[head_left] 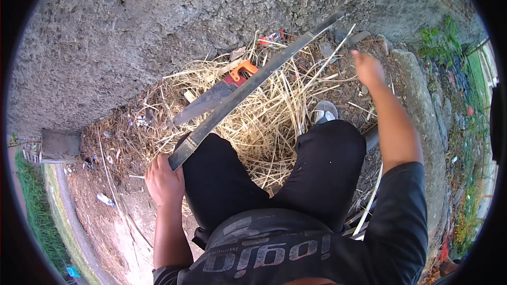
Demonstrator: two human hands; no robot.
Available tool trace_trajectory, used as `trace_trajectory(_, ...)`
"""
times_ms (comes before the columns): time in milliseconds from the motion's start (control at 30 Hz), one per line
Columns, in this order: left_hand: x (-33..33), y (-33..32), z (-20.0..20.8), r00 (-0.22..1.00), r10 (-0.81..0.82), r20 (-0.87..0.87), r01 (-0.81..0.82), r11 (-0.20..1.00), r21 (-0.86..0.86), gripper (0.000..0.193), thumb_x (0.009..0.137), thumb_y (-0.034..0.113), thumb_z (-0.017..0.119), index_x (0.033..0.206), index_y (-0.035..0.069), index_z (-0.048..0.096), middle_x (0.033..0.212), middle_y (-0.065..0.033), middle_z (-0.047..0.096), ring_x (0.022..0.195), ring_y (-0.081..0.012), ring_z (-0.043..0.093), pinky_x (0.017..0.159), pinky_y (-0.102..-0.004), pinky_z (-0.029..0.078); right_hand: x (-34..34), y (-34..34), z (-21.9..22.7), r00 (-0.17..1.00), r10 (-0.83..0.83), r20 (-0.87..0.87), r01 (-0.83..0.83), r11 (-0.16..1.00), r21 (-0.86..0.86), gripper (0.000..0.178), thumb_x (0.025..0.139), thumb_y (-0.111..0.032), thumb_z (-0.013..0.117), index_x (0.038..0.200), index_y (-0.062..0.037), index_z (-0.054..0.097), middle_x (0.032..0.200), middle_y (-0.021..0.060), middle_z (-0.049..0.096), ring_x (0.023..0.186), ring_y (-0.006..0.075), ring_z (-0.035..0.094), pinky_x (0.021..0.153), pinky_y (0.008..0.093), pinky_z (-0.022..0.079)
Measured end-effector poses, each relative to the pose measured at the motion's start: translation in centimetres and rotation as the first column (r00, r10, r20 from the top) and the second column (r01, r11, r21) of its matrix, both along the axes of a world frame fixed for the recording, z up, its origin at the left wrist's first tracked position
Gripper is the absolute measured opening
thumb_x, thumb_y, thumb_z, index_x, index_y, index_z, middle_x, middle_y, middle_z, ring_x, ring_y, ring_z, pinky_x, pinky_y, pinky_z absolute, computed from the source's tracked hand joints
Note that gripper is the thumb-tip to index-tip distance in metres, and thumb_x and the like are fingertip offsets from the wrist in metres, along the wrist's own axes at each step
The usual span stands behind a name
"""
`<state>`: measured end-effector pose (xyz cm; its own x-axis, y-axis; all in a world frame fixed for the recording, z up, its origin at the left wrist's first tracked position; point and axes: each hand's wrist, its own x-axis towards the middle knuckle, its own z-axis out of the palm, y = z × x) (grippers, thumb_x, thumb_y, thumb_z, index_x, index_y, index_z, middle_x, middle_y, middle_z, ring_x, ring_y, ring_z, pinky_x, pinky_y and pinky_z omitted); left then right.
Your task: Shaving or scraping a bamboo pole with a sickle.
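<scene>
I see left hand (165, 182) gripping near end of long dark strip (248, 87) beside left knee. Strip slants up to right, far end in front of rough grey wall (158, 21). Right hand (368, 69) raised near strip's far end, apart from it; fingers look curled, dark shape by them, cannot tell from here whether held. Handsaw (208, 99), orange-and-red handle, lies partly behind strip, on pale shavings (269, 126) heaped before knees.
</scene>
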<state>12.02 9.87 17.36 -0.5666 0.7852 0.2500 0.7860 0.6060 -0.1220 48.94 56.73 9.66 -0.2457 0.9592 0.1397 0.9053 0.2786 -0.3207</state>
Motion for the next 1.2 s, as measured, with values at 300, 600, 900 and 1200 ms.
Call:
trace_trajectory(300, -4.8, -2.1, 3.4, 0.796, 0.132, 0.591, -0.029, 0.983, -0.18, 0.061, 0.09, 0.058, 0.062, 0.077, -0.002, 0.063, 0.058, -0.0138, 0.056, 0.056, -0.0272, 0.056, 0.056, -0.0417, 0.044, -0.3, -6.6, 3.3, 0.848, 0.222, -0.482, -0.159, 0.973, 0.168, 0.053, 0.101, -0.052, 0.044, 0.098, -0.0017, 0.061, 0.072, 0.0178, 0.063, 0.069, 0.0386, 0.063, 0.063, 0.0452, 0.047)
trace_trajectory(600, -6.3, -2.3, 1.4, 0.706, 0.203, 0.679, -0.126, 0.979, -0.162, 0.064, 0.095, 0.06, 0.054, 0.076, 0.0, 0.064, 0.057, -0.0097, 0.057, 0.055, -0.0208, 0.056, 0.055, -0.0395, 0.044, -9.0, -13.8, 10.8, 0.648, 0.702, -0.296, -0.723, 0.689, 0.051, 0.039, 0.096, -0.045, 0.057, 0.086, -0.0075, 0.057, 0.062, 0.0114, 0.06, 0.059, 0.033, 0.062, 0.055, 0.0443, 0.045)
trace_trajectory(900, -4.7, -2.6, -0.8, 0.812, 0.065, 0.58, -0.097, 0.995, 0.025, 0.059, 0.096, 0.053, 0.057, 0.079, -0.003, 0.064, 0.059, -0.0167, 0.058, 0.057, -0.034, 0.06, 0.058, -0.0454, 0.046, -10.6, -10.1, 9.7, 0.792, 0.61, 0.025, -0.61, 0.792, 0.013, 0.047, 0.098, -0.055, 0.047, 0.09, -0.009, 0.054, 0.064, 0.0101, 0.06, 0.061, 0.0324, 0.063, 0.059, 0.0463, 0.048)
trace_trajectory(1200, -4.5, -2.2, -0.6, 0.856, 0.09, 0.509, -0.102, 0.995, -0.005, 0.056, 0.095, 0.051, 0.059, 0.081, -0.003, 0.066, 0.059, -0.0159, 0.058, 0.057, -0.033, 0.06, 0.058, -0.044, 0.046, -8.9, -7.7, 10.4, 0.856, 0.499, -0.135, -0.479, 0.864, 0.155, 0.056, 0.099, -0.058, 0.044, 0.084, -0.0052, 0.056, 0.06, 0.011, 0.057, 0.059, 0.0335, 0.06, 0.058, 0.0447, 0.046)
